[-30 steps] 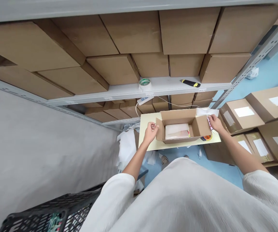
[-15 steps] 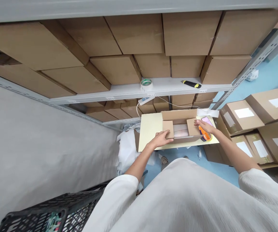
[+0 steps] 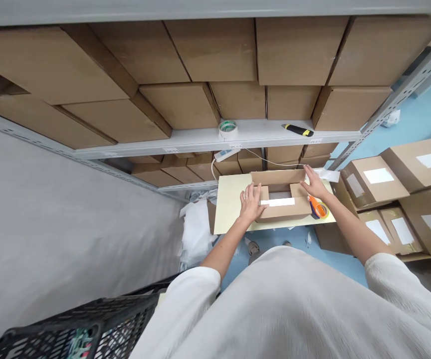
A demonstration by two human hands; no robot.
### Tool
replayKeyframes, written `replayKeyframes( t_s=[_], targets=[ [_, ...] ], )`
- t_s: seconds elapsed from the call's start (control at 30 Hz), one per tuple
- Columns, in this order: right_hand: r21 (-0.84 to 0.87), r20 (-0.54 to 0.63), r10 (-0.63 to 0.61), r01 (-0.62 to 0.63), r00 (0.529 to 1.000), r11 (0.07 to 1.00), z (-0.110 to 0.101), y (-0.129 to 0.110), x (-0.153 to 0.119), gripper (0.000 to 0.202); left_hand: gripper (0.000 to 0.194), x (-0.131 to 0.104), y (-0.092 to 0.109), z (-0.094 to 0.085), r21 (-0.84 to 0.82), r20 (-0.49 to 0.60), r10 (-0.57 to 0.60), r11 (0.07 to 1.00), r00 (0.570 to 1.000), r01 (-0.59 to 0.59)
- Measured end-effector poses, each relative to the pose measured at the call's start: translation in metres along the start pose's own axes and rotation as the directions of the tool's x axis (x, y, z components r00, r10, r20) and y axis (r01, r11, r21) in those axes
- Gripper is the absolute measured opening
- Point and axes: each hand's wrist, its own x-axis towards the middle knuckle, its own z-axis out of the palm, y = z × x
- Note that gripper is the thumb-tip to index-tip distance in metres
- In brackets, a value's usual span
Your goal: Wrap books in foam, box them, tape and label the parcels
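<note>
A cardboard box (image 3: pixel 281 211) sits on a pale yellow board, with both end flaps folded in. Its near flap leans inward over part of the opening and bears a white label (image 3: pixel 277 202). My left hand (image 3: pixel 251 203) lies spread over the box's left end and the edge of that flap. At the right end, my right hand (image 3: pixel 314 183) has its fingers stretched out, touching the corner of the raised far flap (image 3: pixel 277 177). Little of the box's inside shows through the gap. Just below my right hand lies an orange tape dispenser (image 3: pixel 318 207).
The pale yellow board (image 3: pixel 232 199) stands before a shelf (image 3: pixel 200 137) of cartons. A tape roll (image 3: pixel 228 128) and a utility knife (image 3: pixel 298 130) lie on that shelf. Labelled cartons (image 3: pixel 378 182) are stacked at right, white sheets (image 3: pixel 196 227) at left, a black crate (image 3: pixel 118 319) lower left.
The near flap has been folded up and inward, bringing its white label into view. My left hand has risen onto the box's left end; my right hand has moved up to the far flap's corner.
</note>
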Motion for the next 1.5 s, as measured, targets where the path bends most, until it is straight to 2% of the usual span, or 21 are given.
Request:
replayKeyframes(
  t_s=[0.1, 0.23, 0.33, 0.43, 0.5, 0.63, 0.73, 0.97, 1.23, 1.37, 1.5],
  targets=[
    [-0.041, -0.034, 0.033, -0.034, 0.999, 0.999, 0.003, -0.006, 0.0, 0.069, 0.107, 0.001, -0.002, 0.002, 0.014, 0.0, -0.001, 1.0, 1.0, 0.001],
    [-0.018, -0.133, 0.113, -0.116, 0.985, 0.993, 0.009, -0.011, -0.022, 0.042, 0.102, -0.003, 0.003, 0.001, 0.015, -0.002, -0.009, 1.0, 1.0, 0.009],
    [0.038, -0.168, 0.155, -0.151, 0.974, 0.988, 0.018, -0.012, -0.042, 0.033, 0.084, -0.01, 0.008, -0.002, -0.001, 0.004, -0.023, 1.0, 1.0, 0.023],
    [0.059, -0.14, 0.255, -0.249, 0.957, 0.967, 0.029, -0.014, -0.058, 0.024, 0.062, -0.016, 0.011, -0.003, -0.021, 0.042, -0.04, 0.999, 0.998, 0.041],
    [0.076, -0.095, 0.35, -0.344, 0.932, 0.936, 0.036, -0.016, -0.066, 0.021, 0.056, -0.019, 0.012, -0.001, -0.034, 0.094, -0.064, 0.997, 0.993, 0.067],
    [0.141, -0.04, 0.552, -0.542, 0.833, 0.828, 0.047, -0.022, -0.079, 0.029, 0.061, -0.023, 0.01, 0.009, -0.094, 0.219, -0.121, 0.985, 0.968, 0.145],
    [0.159, -0.071, 0.582, -0.567, 0.81, 0.808, 0.054, -0.027, -0.082, 0.029, 0.065, -0.025, 0.005, 0.018, -0.138, 0.225, -0.121, 0.978, 0.967, 0.154],
    [0.154, -0.028, 0.588, -0.578, 0.808, 0.801, 0.075, -0.048, -0.061, 0.028, 0.064, -0.027, -0.03, 0.02, -0.155, 0.188, -0.13, 0.975, 0.973, 0.16],
    [0.191, -0.047, 0.594, -0.576, 0.803, 0.795, 0.098, -0.069, -0.024, 0.029, 0.068, -0.004, -0.077, 0.014, -0.181, 0.168, -0.138, 0.969, 0.976, 0.168],
    [0.203, -0.063, 0.622, -0.6, 0.781, 0.774, 0.102, -0.066, -0.012, 0.03, 0.072, 0.011, -0.087, 0.011, -0.183, 0.187, -0.101, 0.974, 0.977, 0.136],
    [0.22, -0.09, 0.605, -0.576, 0.791, 0.787, 0.101, -0.056, 0.0, 0.03, 0.069, 0.023, -0.087, 0.007, -0.163, 0.245, -0.094, 0.977, 0.965, 0.137]
  ],
)
